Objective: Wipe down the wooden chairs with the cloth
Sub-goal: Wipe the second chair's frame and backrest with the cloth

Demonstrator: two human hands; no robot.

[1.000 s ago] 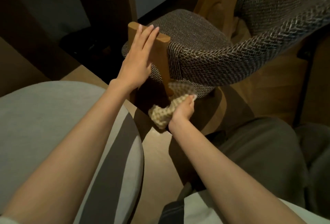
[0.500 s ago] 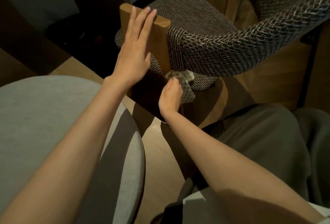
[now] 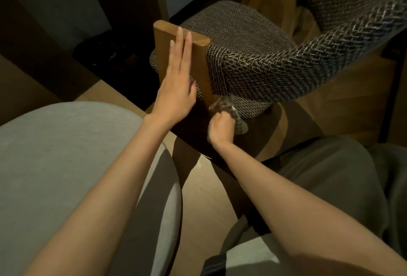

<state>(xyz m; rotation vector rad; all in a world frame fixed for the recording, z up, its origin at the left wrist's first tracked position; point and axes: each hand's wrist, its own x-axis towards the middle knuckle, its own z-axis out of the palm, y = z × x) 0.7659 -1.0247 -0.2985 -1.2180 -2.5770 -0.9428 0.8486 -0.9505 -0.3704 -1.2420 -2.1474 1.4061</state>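
- Chair with a tan wood frame and dark woven tweed upholstery [image 3: 242, 31]: fills the view from 12 to 3 o'clock. It has a rounded seat and a curved padded band [image 3: 308, 64] running off toward 2 o'clock.
- Flat tan wooden upright [image 3: 199, 57] of that chair: stands at centre, joined to the band's near end.
- Left hand [image 3: 176, 93]: fingers straight and together, laid flat on the upright's broad face, tips near its top edge.
- Right hand [image 3: 221, 129]: at 5 o'clock of the left hand, fingers curled tight round the cloth.
- Small beige-and-brown checked cloth [image 3: 224, 104]: bunched in the right fist. Loose ends stick out at 12 and 2 o'clock of the knuckles, against the upright's lower part just under the band; the contact is blurred.
- Round pale grey padded seat [image 3: 55, 165]: at 8 o'clock, beneath the left forearm.
- Light wooden floor [image 3: 209, 198]: between the forearms.
- Grey trouser leg [image 3: 330, 178]: at 4 o'clock.
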